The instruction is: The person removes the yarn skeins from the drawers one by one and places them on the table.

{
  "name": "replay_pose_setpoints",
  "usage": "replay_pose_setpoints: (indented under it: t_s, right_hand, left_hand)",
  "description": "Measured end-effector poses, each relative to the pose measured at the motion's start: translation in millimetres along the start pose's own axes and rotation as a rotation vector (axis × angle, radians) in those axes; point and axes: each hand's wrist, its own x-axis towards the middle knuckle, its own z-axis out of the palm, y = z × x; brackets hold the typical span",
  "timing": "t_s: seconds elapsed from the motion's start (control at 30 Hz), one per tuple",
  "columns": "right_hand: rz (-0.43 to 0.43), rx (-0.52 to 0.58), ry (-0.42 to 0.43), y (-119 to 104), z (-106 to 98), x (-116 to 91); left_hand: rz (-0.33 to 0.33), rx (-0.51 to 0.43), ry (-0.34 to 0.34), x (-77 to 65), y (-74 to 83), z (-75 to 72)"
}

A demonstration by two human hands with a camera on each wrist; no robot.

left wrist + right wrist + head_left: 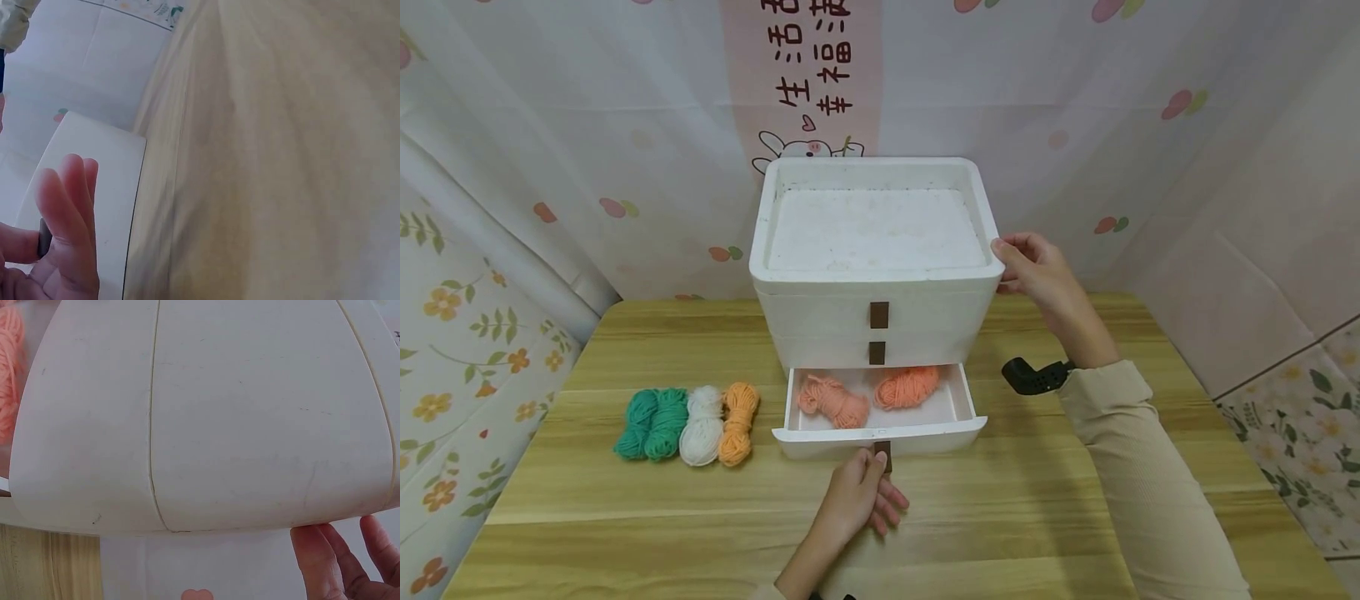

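A white drawer cabinet [876, 325] stands on the wooden table with its bottom drawer [925, 433] pulled out. Two balls of pink-orange yarn, one paler [833, 403] and one brighter [907, 387], lie inside. My left hand [857, 492] pinches the drawer's brown pull tab [44, 239] between thumb and finger, the other fingers held out loosely. At the cabinet's top right edge, my right hand [1037, 271] grips the rim, thumb on top and fingers against the side. In the right wrist view its fingertips [312, 540] touch the white side wall.
Left of the cabinet lie two green yarn skeins [651, 423], a white one [702, 427] and an orange one [739, 423] in a row. Two more drawers with brown tabs sit above the pulled-out one. A patterned curtain [1060, 100] hangs behind.
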Motion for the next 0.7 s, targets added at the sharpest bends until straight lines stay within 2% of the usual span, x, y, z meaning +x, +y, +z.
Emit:
replay_pose_setpoints:
  t_s: [0.27,0.47,0.7]
  right_hand:
    - [0.001,0.004,0.001,1,0,0]
    - [0.007,-0.004,0.003,2,0,1]
    - [0.000,-0.012,0.003,2,0,1]
  left_hand:
    - [0.015,0.056,0.021,-14.9,-3.8,2.0]
    - [0.034,0.078,0.004,-27.1,-4.4,3.7]
    - [0.036,0.111,0.007,-31.3,-4.5,4.4]
